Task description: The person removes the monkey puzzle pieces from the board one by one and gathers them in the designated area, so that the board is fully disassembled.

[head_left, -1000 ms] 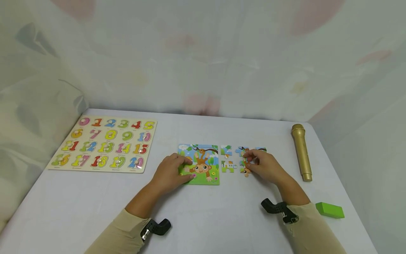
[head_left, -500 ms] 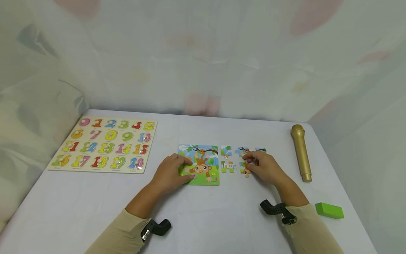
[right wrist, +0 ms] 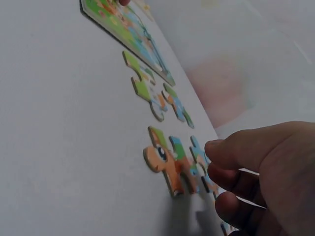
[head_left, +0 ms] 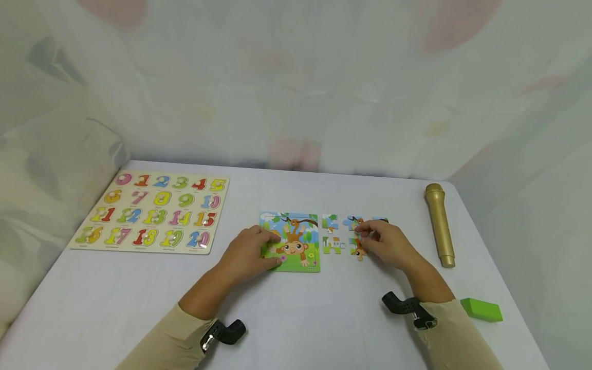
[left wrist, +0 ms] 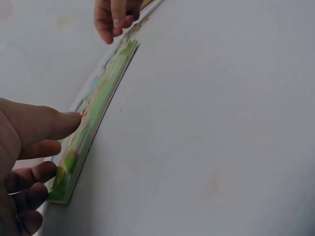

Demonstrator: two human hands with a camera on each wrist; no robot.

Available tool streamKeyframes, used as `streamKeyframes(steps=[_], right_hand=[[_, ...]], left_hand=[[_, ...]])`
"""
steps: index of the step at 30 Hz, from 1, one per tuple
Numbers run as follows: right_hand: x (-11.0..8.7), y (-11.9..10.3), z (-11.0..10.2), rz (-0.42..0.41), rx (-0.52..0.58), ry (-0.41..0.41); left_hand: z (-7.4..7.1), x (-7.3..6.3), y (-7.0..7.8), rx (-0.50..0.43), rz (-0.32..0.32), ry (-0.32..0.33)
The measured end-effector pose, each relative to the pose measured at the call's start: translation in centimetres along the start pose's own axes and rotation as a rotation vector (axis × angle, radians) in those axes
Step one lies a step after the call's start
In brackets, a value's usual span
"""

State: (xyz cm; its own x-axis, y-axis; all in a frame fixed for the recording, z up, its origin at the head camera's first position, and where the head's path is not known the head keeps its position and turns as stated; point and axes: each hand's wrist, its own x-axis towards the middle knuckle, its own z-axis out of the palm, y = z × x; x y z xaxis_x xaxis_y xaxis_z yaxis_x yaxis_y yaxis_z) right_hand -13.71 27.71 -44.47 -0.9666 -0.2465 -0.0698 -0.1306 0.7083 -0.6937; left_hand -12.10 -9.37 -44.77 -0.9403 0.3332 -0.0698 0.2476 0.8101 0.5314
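Observation:
A square jigsaw board with a hanging monkey picture (head_left: pixel 296 249) lies mid-table. My left hand (head_left: pixel 247 254) rests at its left side, thumb and index fingertip over the picture; in the left wrist view the thumb (left wrist: pixel 59 123) reaches over the board. Several loose jigsaw pieces lie right of it: a sky-and-leaf piece (head_left: pixel 330 221), a green piece with a house (head_left: pixel 331 245), and a monkey-face piece (right wrist: pixel 165 160). My right hand (head_left: pixel 386 244) is above the right-hand pieces, fingers loosely bent, nothing visible between them. It partly covers those pieces.
A number puzzle board (head_left: pixel 152 213) with knobbed pieces lies at the left. At the right are a gold microphone-shaped stick (head_left: pixel 440 225) and a green block (head_left: pixel 481 310). Fabric walls (head_left: pixel 296 92) with faded pink patches enclose the back and sides of the white table.

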Motion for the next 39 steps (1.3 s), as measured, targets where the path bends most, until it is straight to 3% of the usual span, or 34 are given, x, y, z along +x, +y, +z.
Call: streamKeyframes(steps=[9, 18, 24, 39], right_hand=[[1.4, -2.3, 0.4, -0.044, 0.132, -0.078], [3.7, -5.2, 2.5, -0.102, 0.127, -0.162], [5.2, -6.6, 4.0, -0.204, 0.066, -0.206], [6.7, -7.6, 6.0, -0.288, -0.145, -0.297]], left_hand=[[0.1, 0.4, 0.7, 0.024, 0.074, 0.018], [0.7, 1.1, 1.4, 0.031, 0.084, 0.025], [1.5, 1.8, 1.4, 0.052, 0.074, 0.031], [1.5, 2.0, 1.3, 0.042, 0.042, 0.016]])
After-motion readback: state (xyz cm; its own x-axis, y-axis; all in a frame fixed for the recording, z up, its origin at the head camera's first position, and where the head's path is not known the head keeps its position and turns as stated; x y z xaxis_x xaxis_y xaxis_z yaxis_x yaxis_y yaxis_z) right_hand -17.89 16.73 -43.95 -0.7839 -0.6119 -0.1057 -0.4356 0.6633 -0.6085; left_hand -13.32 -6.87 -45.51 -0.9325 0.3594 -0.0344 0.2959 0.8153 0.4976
